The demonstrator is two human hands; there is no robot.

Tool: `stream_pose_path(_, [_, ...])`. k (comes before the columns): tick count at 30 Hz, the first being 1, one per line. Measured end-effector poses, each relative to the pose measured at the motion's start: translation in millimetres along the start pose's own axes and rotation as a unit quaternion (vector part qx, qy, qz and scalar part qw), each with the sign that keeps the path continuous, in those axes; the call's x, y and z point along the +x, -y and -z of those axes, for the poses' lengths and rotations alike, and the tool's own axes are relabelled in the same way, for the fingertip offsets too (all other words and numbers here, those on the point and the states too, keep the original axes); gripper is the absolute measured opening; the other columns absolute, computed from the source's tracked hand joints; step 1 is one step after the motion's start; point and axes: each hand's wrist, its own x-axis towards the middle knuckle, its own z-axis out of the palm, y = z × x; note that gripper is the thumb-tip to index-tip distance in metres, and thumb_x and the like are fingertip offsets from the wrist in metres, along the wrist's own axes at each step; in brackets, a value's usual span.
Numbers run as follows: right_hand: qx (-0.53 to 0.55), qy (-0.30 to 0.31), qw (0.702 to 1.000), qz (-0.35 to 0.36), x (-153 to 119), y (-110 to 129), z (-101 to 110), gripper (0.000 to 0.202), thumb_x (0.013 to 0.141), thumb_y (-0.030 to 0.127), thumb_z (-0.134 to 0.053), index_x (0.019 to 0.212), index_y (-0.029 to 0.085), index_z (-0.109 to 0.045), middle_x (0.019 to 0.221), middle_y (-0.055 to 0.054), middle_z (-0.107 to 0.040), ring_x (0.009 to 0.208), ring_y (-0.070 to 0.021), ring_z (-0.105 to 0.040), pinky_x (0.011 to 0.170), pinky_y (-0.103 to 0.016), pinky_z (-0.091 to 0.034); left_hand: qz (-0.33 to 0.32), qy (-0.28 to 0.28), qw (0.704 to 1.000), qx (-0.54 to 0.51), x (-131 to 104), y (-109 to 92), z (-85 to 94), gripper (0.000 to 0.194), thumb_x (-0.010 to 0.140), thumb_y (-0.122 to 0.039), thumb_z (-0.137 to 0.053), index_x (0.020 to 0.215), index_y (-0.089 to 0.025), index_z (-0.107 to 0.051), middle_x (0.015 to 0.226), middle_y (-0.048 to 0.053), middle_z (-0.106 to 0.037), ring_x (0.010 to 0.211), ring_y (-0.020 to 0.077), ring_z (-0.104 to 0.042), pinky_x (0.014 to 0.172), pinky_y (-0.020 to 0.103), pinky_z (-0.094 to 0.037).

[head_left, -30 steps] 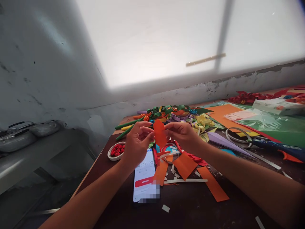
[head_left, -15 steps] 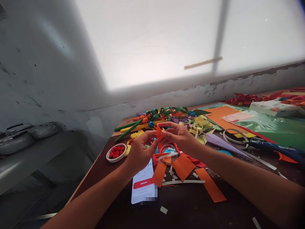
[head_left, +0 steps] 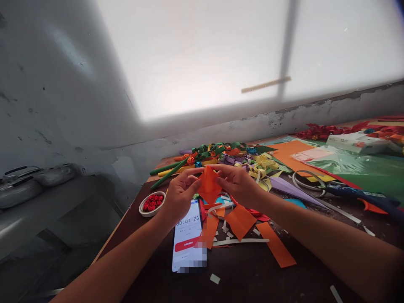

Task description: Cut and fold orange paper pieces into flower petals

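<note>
Head view: we are holding a folded piece of orange paper up above the table, inward of its left edge, pinching it from either side with our left hand and right hand, fingers bent and nearly closed around it. Below, orange strips and white scraps are cluttering the tabletop, and a phone is lying beside them. Nearer the left edge, a white ring is enclosing red paper pieces. Green rods and coloured paper chains are lying toward the far edge; farther right, a dark-blue tool is resting, with a white box beyond, near the far edge. We are reading 00:01:23 on the phone; lettering on its red button and the box's print are proving too small for us.
</note>
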Motion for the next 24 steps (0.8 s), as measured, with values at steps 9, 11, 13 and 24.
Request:
stream_pose_path(9, [-0.132, -0.079, 0.988, 0.027, -3.2, 2.2, -0.1, 0.025, 0.090, 0.031, -0.060, 0.084, 0.014, -0.077, 0.069, -0.002, -0.069, 0.062, -0.0140, -0.057, 0.055, -0.023, -0.042, -0.064, -0.008, 0.992, 0.112, -6.8, -1.0, -2.3, 0.026, 0.088, -0.035, -0.067, 0.105, -0.016, -0.068, 0.085, 0.005, -0.072, 0.080, 0.0169, -0.069, 0.076, 0.029, -0.057])
stream_pose_path(11, [-0.143, -0.108, 0.984, 0.021, -3.1, 1.1, -0.8, 0.024, 0.086, 0.033, -0.066, 0.078, 0.013, -0.077, 0.063, -0.001, -0.066, 0.058, -0.0128, -0.052, 0.052, -0.023, -0.039, -0.092, -0.003, 0.985, 0.149, -9.9, -0.5, -4.6, 0.038, 0.084, -0.034, -0.072, 0.117, -0.018, -0.061, 0.088, 0.003, -0.071, 0.082, 0.0175, -0.069, 0.079, 0.031, -0.056])
stream_pose_path(13, [-0.128, -0.116, 0.985, 0.016, -2.7, 1.0, -1.7, 0.025, 0.084, 0.034, -0.068, 0.076, 0.013, -0.076, 0.060, -0.001, -0.063, 0.056, -0.0120, -0.049, 0.050, -0.022, -0.036, -0.118, -0.005, 0.970, 0.212, -11.9, 0.4, -6.7, 0.046, 0.080, -0.031, -0.076, 0.121, -0.020, -0.058, 0.089, 0.002, -0.071, 0.080, 0.0171, -0.068, 0.077, 0.031, -0.056])
stream_pose_path(24, [0.014, -0.011, 0.999, -0.028, 0.2, -6.6, -0.4, 0.035, 0.085, 0.046, -0.068, 0.083, 0.013, -0.078, 0.063, 0.000, -0.062, 0.059, -0.0141, -0.053, 0.054, -0.025, -0.042, -0.230, -0.029, 0.880, 0.415, -8.0, -2.0, -1.1, 0.033, 0.091, -0.029, -0.062, 0.119, -0.013, -0.071, 0.093, 0.009, -0.075, 0.084, 0.0208, -0.069, 0.078, 0.031, -0.052])
